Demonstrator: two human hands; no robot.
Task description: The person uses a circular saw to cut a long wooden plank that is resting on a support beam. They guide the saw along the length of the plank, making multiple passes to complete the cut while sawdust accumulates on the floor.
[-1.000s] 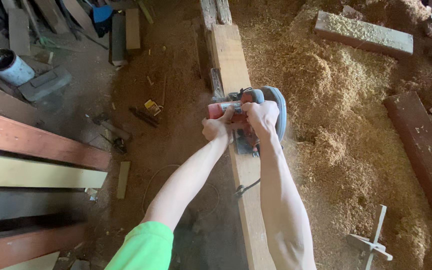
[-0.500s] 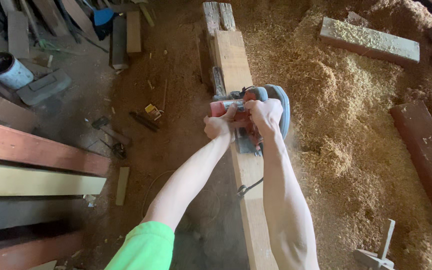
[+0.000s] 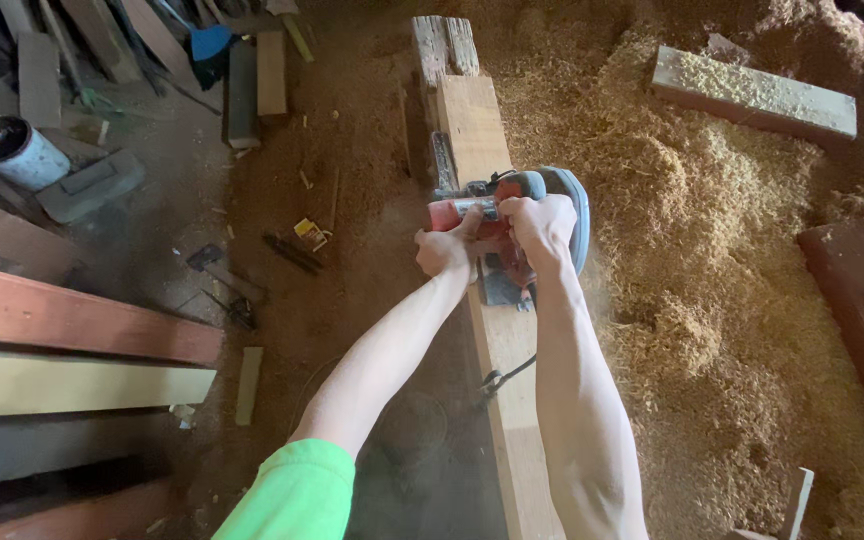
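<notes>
Both hands grip a red and grey power planer: the left hand clenched on its near side, the right hand wrapped over the top handle. The tool sits on a long pale plank running from 6 to 12 o'clock, its cord trailing back. Judging by this, a planing pass is under way; carrying on calls for steady, level pressure along the board. Heaped shavings lie at 3 o'clock, stacked boards at 9, a grey can at 10.
</notes>
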